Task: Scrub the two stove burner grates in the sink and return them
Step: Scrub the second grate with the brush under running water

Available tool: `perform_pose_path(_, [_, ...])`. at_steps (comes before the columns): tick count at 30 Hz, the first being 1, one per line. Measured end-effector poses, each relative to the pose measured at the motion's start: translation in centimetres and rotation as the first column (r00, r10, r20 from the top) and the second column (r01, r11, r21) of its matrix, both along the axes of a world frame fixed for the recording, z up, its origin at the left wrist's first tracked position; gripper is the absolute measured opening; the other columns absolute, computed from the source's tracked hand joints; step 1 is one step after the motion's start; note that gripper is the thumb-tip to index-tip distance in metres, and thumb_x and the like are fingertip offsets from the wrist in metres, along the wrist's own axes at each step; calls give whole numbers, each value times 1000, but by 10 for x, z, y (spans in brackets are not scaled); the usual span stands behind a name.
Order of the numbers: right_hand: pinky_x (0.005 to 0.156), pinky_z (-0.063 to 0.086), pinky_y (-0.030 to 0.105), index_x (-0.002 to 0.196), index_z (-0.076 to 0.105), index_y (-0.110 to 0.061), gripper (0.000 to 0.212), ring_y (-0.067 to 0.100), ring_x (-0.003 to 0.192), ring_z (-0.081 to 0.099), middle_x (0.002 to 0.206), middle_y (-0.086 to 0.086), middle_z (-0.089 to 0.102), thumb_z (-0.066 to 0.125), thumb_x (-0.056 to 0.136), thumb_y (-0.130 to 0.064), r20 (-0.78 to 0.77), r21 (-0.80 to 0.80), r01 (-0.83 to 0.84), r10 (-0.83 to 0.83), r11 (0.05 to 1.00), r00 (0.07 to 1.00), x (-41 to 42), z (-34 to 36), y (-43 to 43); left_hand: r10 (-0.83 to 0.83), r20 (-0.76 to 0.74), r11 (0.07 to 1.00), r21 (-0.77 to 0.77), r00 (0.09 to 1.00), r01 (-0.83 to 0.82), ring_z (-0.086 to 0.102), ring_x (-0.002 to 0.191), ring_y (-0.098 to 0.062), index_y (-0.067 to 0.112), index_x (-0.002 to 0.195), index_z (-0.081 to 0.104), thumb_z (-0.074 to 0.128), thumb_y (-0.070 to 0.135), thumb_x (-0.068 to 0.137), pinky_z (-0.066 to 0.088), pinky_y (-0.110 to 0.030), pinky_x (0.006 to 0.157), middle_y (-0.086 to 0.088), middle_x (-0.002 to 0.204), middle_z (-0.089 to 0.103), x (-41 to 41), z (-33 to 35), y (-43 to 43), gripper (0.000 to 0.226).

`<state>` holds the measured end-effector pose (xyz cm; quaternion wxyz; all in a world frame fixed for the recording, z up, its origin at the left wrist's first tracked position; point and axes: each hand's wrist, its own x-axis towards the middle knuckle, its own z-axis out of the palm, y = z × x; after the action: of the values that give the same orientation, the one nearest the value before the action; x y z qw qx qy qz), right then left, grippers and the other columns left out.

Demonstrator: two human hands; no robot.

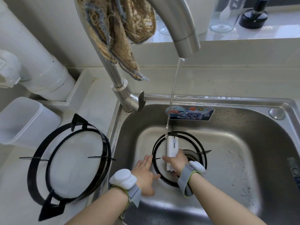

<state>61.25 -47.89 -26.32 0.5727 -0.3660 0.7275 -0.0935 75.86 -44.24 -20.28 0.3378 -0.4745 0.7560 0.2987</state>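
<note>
Right hand [174, 161] grip wrapped round brush [172, 148]; left hand [146, 172] flat, fingers spread, against grate [167, 181]. Risk: wet grate slides under strokes, scratches sink [227, 101].

Only one readable label: blue-and-white printed sticker [190, 113] on the back inner wall of the stainless steel sink basin [243, 122]. Left part is a pale oval with a red logo band, lettering too blurred to read. Top row has three small round badges, orange, yellow-green and blue, no legible text. Right part has two lines of white Chinese characters on dark blue; lower line seems to end in 生活, rest unreadable. Second pale sticker [294, 172] at sink's right wall, cut off, illegible. White plastic scrub brush [172, 146] carries a small grey mark, no letters.
</note>
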Motion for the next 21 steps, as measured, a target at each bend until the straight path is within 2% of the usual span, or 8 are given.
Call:
perform_pose_path(2, [67, 41, 31, 115, 37, -7, 58, 31, 96, 57, 109, 13, 57, 71, 76, -33, -155, -67, -186, 174, 980, 972, 1, -5, 1, -13, -6, 1000, -1, 1000, 13, -25, 141, -30, 37, 147, 22, 54, 31, 88, -11, -36, 114, -17, 152, -28, 0, 1, 0, 67])
perform_pose_path(3, [66, 39, 30, 114, 36, -7, 58, 31, 96, 58, 109, 13, 57, 71, 76, -33, -187, -83, -200, 182, 976, 965, -2, -5, -1, -13, -2, 1000, -5, 1000, 13, -25, 141, -30, 37, 147, 21, 54, 30, 88, -11, -36, 115, -17, 152, -28, -1, 1, 1, 67])
perform_pose_path(7, [62, 40, 29, 119, 34, -1, 63, 35, 101, 56, 118, 19, 54, 73, 77, -25, -128, -67, 52, -60, 996, 990, -16, -8, -7, -21, 5, 1000, -17, 1000, 21, -25, 141, -30, 37, 147, 19, 55, 31, 87, -9, -36, 115, -17, 151, -29, -1, 0, 2, 70])
perform_pose_path(12, [65, 40, 28, 117, 33, -5, 61, 31, 98, 58, 114, 14, 56, 71, 77, -32, -200, -61, -189, 174, 980, 964, -18, -1, -5, -8, -1, 1000, 7, 1000, 8, -24, 141, -32, 38, 147, 20, 55, 31, 86, -8, -37, 116, -17, 151, -29, -1, -1, 4, 71])
perform_pose_path(14, [65, 43, 31, 118, 34, -2, 63, 33, 101, 57, 117, 16, 54, 72, 77, -31, -168, -67, -102, 89, 993, 982, -21, -1, -9, 7, -11, 1000, 13, 1000, -7, -25, 141, -32, 38, 146, 21, 55, 30, 85, -8, -37, 115, -17, 151, -30, -1, -2, 3, 71])
perform_pose_path(17, [80, 51, 42, 127, 31, 0, 71, 36, 107, 54, 124, 19, 50, 73, 77, -29, -18, 13, 117, -117, 993, 993, -11, 2, -7, 3, -5, 1000, 24, 1000, -3, -24, 141, -32, 38, 147, 20, 56, 30, 85, -7, -37, 116, -16, 152, -29, -3, -1, 5, 72])
perform_pose_path(19, [76, 50, 39, 126, 32, -3, 69, 33, 101, 54, 122, 17, 52, 72, 78, -30, 12, 20, 64, -65, 998, 998, 0, 2, -2, -17, 24, 998, 59, 1000, 16, -19, 143, -32, 39, 147, 19, 58, 31, 83, -2, -38, 116, -16, 153, -24, -9, 1, 10, 75])
perform_pose_path(21, [70, 46, 33, 124, 33, -4, 67, 30, 96, 54, 119, 15, 53, 72, 78, -31, -3, 7, -26, 26, 1000, 1000, 3, 3, -1, -59, 54, 994, 93, 997, 54, -1, 143, -36, 35, 145, 27, 60, 32, 82, 12, -40, 116, -18, 155, -10, -18, 5, 13, 72])
